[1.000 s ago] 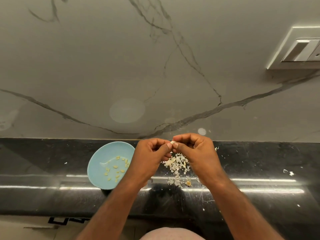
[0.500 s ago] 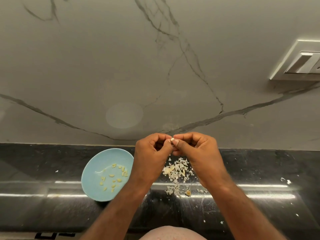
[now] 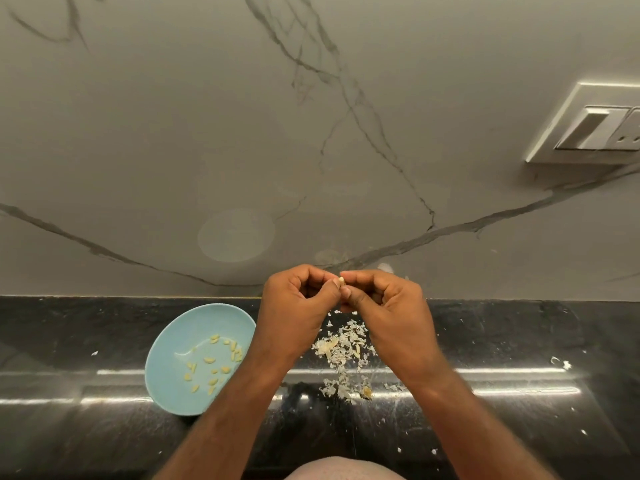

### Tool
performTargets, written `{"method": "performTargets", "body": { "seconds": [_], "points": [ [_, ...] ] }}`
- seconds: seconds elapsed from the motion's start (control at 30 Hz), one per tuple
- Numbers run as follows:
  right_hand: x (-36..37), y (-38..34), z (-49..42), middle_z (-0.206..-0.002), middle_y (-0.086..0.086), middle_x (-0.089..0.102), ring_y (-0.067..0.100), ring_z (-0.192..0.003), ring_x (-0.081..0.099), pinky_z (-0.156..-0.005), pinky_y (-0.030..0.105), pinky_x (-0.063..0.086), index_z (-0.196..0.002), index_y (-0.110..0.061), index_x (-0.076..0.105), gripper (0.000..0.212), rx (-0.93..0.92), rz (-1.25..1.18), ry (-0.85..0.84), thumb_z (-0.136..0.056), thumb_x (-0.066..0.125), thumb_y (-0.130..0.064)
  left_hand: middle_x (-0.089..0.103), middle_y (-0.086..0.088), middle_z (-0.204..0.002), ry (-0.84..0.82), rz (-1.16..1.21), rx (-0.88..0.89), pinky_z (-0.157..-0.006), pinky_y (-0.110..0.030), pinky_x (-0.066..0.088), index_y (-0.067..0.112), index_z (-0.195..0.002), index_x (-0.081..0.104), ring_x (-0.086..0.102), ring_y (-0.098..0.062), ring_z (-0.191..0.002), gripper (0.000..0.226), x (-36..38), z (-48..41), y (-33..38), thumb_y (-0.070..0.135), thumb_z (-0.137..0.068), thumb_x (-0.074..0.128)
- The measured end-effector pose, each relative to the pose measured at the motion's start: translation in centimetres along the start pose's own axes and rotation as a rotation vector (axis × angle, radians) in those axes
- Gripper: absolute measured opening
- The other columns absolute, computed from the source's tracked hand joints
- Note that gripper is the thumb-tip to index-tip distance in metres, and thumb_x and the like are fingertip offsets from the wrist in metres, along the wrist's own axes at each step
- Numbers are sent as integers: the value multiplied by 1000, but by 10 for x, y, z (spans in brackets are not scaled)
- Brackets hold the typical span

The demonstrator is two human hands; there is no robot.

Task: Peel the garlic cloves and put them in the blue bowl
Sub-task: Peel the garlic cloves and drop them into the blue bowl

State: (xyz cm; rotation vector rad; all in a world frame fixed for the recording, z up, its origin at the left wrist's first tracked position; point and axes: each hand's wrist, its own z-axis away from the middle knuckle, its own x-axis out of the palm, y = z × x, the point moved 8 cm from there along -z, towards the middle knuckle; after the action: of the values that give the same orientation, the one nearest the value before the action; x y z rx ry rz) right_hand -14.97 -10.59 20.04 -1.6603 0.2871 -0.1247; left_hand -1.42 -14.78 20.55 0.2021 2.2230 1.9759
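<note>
Pinching one garlic clove (image 3: pixel 341 280) between both hands. My left hand (image 3: pixel 294 306) curls round its near end with the thumb pressed up against it. My right hand (image 3: pixel 388 306) meets it from the other side, thumb and forefinger closed on it. Only the pale tip of the clove shows between the nails, so I cannot tell how much skin is on it.

Position: the clove is in the air, up and to the right of the blue bowl (image 3: pixel 194 327), and apart from it. In view it sits level with the line where the black counter (image 3: pixel 519 341) meets the marble wall (image 3: pixel 207 133).

Bowl: it sits on the counter, left of both hands. Its far rim is short of the wall seam and its near rim is short of the counter's front edge. My left forearm crosses over its right rim in this view; I cannot tell if they touch. Peeled cloves (image 3: pixel 213 362) lie scattered in the right half of its floor.

Right of the bowl, under and between my wrists, is the peel pile (image 3: pixel 343 344). One brownish piece (image 3: pixel 367 392) lies at its near end.

Room: further right of the bowl, beyond the pile, the counter carries only scattered white flecks. Left of the bowl is dark counter with one fleck. The switch plate (image 3: pixel 595 126) is on the wall, far right of the bowl and well above it.
</note>
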Motion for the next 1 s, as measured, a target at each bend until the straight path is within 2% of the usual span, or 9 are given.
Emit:
{"method": "performTargets", "body": {
  "seconds": [0.2, 0.37, 0.5, 0.6, 0.7, 0.77, 0.87, 0.93, 1.0],
  "points": [
    [-2, 0, 2, -88, -5, 78, 12, -85, 75, -74, 22, 59, -96, -21, 75, 18, 2, 10, -1, -90, 70, -5, 70, 6, -62, 32, -37, -28, -55, -12, 49, 14, -75, 71, 62, 0, -55, 14, 1, 1, -9, 4, -85, 74],
    [-7, 16, 3, -97, 0, 77, 15, -95, 73, -83, 29, 58, -101, -18, 77, 15, 103, -38, 33, -90, 71, -10, 68, 4, -64, 85, -43, -55, -58, -18, 52, 17, -76, 70, 60, -5, -58, 11, 3, 4, -18, 14, -85, 74],
    [-5, 24, 11, -85, 3, 75, 14, -79, 67, -68, 23, 55, -101, -12, 77, 14, 177, -240, 47, -90, 68, -8, 65, 8, -62, 67, -103, -56, -58, -19, 51, 17, -75, 67, 58, -4, -58, 11, 4, 10, -21, 17, -85, 68],
    [-6, 24, 13, -87, 5, 73, 14, -76, 65, -65, 23, 55, -101, -11, 76, 17, 205, -358, 45, -86, 69, -13, 64, 6, -63, 104, -187, -69, -57, -20, 49, 19, -74, 67, 57, -8, -60, 14, -2, 12, -25, 20, -88, 64],
    [-7, 21, 12, -92, 4, 75, 14, -81, 66, -68, 24, 56, -102, -13, 77, 15, 194, -308, 30, -89, 68, -13, 66, -2, -67, 122, -235, -73, -62, -34, 52, 20, -75, 67, 63, -23, -69, 22, -6, 10, -26, 27, -95, 62],
    [-7, 19, 11, -90, 4, 75, 14, -83, 67, -73, 25, 57, -101, -15, 78, 14, 177, -243, 28, -91, 68, -12, 67, -2, -68, 117, -270, -60, -65, -37, 54, 20, -76, 67, 64, -22, -69, 26, -6, 10, -24, 34, -96, 60],
    [-7, 19, 10, -89, 5, 76, 16, -84, 69, -78, 29, 58, -101, -17, 78, 14, 162, -178, 31, -91, 69, -12, 70, 6, -78, 98, -282, -72, -72, -35, 59, 23, -92, 70, 67, -8, -72, 11, -6, 12, -26, 22, -98, 61],
    [-5, 19, 10, -89, 6, 76, 17, -84, 71, -78, 30, 59, -101, -15, 77, 14, 157, -164, 39, -91, 70, -9, 71, 8, -94, 90, -249, -79, -80, -36, 60, 26, -109, 66, 69, -6, -84, 26, -6, 14, -25, 5, -96, 57],
    [-3, 17, 10, -89, 6, 77, 18, -84, 73, -77, 29, 59, -101, -12, 76, 13, 150, -151, 36, -90, 70, -6, 71, 7, -98, 84, -206, -62, -80, -34, 61, 28, -114, 64, 70, -5, -87, 34, -7, 17, -21, 0, -96, 54]
  ]
}}
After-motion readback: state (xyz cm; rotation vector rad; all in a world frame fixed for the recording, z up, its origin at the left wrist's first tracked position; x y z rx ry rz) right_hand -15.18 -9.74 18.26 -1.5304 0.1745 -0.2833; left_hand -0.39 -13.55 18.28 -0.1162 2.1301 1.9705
